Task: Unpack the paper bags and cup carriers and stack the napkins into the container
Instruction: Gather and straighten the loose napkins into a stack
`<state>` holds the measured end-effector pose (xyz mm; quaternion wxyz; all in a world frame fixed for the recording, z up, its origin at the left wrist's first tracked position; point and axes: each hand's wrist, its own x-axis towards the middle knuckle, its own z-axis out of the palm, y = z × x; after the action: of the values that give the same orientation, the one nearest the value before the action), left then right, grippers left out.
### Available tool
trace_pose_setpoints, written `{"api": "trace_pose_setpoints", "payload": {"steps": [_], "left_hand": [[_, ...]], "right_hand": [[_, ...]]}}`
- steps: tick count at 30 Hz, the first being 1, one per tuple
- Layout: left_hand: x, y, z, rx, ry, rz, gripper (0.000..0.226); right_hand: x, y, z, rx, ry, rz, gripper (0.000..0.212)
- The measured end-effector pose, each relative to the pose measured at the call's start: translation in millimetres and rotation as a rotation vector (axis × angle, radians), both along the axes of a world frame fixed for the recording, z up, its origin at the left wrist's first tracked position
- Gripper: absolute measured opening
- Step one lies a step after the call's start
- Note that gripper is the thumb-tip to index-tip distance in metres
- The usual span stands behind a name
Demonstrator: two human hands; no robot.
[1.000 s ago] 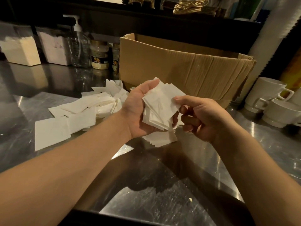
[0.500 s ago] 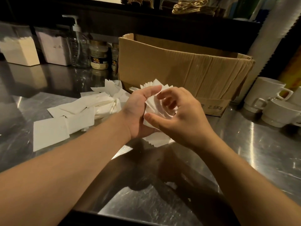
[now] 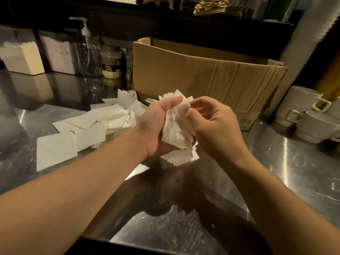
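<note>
My left hand [image 3: 156, 124] grips an uneven bundle of white napkins [image 3: 176, 133] above the steel counter, thumb across the top edge. My right hand [image 3: 215, 126] is against the bundle's right side, its fingertips pinching the top napkin near the upper corner. A small fanned stack of napkins [image 3: 181, 156] lies on the counter just under the hands. Loose napkins [image 3: 88, 129] are scattered to the left. Two clear containers [image 3: 22, 56] holding stacked napkins stand at the back left.
An open cardboard box [image 3: 206, 78] stands right behind my hands. A pump bottle [image 3: 88, 52] and jars [image 3: 111, 64] sit left of it. White mugs [image 3: 311, 116] crowd the right edge. Paper bags with twine handles [image 3: 215, 6] lie on the dark shelf above.
My right hand has come in from the right to the bundle and now pinches its top napkin. My left hand has kept its grip in nearly the same place.
</note>
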<state>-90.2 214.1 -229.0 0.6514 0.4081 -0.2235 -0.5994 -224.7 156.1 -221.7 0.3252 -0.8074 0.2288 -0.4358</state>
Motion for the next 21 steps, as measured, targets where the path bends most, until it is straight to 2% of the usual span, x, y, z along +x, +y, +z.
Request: {"api": "trace_pose_setpoints", "payload": {"steps": [2, 5, 7, 8, 13, 14, 16, 21], "left_hand": [[-2.1, 2.1, 2.6, 0.005, 0.01, 0.015, 0.054], [-0.6, 1.1, 2.2, -0.001, 0.013, 0.01, 0.048], [0.3, 0.1, 2.2, 0.002, -0.004, -0.024, 0.046], [0.3, 0.3, 2.4, -0.001, -0.018, -0.046, 0.047], [-0.8, 3.1, 4.2, -0.043, -0.198, -0.147, 0.041], [-1.6, 4.3, 4.3, -0.047, -0.219, -0.167, 0.041], [-2.5, 5.1, 3.8, -0.073, -0.237, -0.18, 0.037], [-2.7, 4.8, 3.3, -0.089, -0.26, -0.191, 0.037]], "right_hand": [[-3.7, -4.3, 6.4, 0.053, -0.035, 0.043, 0.016], [-17.7, -11.6, 25.0, 0.324, -0.158, 0.309, 0.037], [-28.5, -16.1, 35.2, 0.468, -0.153, 0.504, 0.025], [-32.4, -18.6, 37.4, 0.467, -0.116, 0.541, 0.018], [-29.6, -23.6, 27.2, 0.161, 0.123, 0.385, 0.013], [-26.8, -23.0, 24.5, 0.13, 0.143, 0.348, 0.019], [-22.9, -22.9, 21.3, 0.101, 0.117, 0.289, 0.023], [-22.5, -23.1, 22.0, 0.138, 0.016, 0.254, 0.008]]}}
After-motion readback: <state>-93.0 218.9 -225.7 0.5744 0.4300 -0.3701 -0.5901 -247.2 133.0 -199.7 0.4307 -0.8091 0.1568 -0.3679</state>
